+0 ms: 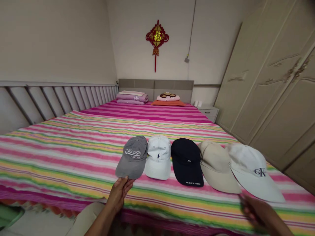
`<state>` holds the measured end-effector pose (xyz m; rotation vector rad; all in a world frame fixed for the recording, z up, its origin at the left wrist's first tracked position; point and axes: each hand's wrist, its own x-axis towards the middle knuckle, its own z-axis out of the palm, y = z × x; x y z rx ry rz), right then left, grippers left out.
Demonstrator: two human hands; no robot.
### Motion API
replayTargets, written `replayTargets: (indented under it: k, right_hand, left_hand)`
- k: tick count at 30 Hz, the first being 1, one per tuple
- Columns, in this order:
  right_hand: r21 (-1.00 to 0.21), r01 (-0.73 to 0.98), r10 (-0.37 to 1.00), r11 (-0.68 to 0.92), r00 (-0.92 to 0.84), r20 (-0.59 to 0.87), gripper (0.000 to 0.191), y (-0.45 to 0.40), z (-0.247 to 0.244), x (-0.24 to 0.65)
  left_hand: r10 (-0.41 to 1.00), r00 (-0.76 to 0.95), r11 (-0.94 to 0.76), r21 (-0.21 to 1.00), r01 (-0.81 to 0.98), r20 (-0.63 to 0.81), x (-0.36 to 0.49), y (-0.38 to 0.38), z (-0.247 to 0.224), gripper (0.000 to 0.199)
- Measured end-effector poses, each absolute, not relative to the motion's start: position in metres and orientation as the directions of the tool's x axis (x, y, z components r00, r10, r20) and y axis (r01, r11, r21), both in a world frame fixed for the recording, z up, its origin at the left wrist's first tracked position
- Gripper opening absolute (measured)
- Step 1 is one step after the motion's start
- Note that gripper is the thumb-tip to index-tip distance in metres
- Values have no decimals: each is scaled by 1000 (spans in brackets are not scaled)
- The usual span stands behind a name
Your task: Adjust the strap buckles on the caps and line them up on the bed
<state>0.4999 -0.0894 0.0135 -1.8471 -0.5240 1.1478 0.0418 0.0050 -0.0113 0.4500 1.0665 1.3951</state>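
Several baseball caps lie side by side in a row on the striped bedspread, brims towards me. My left hand pinches the brim of the grey cap at the left end, thumb on top and fingers beneath. Right of it are a white cap with a small dark logo and a black cap with lettering on its brim. A beige cap follows, then a white cap with CK letters. Close to the beige brim's tip is my right hand, smeared by motion, so its grip is unclear.
The bed carries a striped bedspread, with folded purple bedding and a pillow stack by the headboard. A metal railing runs along the left. Right stand a nightstand and a wardrobe.
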Motion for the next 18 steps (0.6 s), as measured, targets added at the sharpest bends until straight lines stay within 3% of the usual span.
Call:
replayTargets:
  k: [3,6,9,14,18]
  right_hand:
    - [-888,-177,887,-426,112,-448,29,-81,9,417]
    - [-834,-299,885,-463,-106,-453,27,-64,7,329]
    - [-624,-597,832,-504,-142,-536,23,-40,9,269]
    - [-514,-701,800,-494,-134,-585,31,-7,13,239]
    - [-504,-721,793,-476,-103,-601,34,-4,10,240]
  left_hand:
    - [929,-162,189,801,-568,-334,42,5,-11,12]
    - [930,-162,186,802,-568,-331,42,5,-11,12]
    - [929,-159,192,803,-564,-333,42,5,-11,10]
    - [931,-144,201,800,-566,-336,41,6,-12,11]
    - [932,-146,198,803,-563,-333,39,8,-15,10]
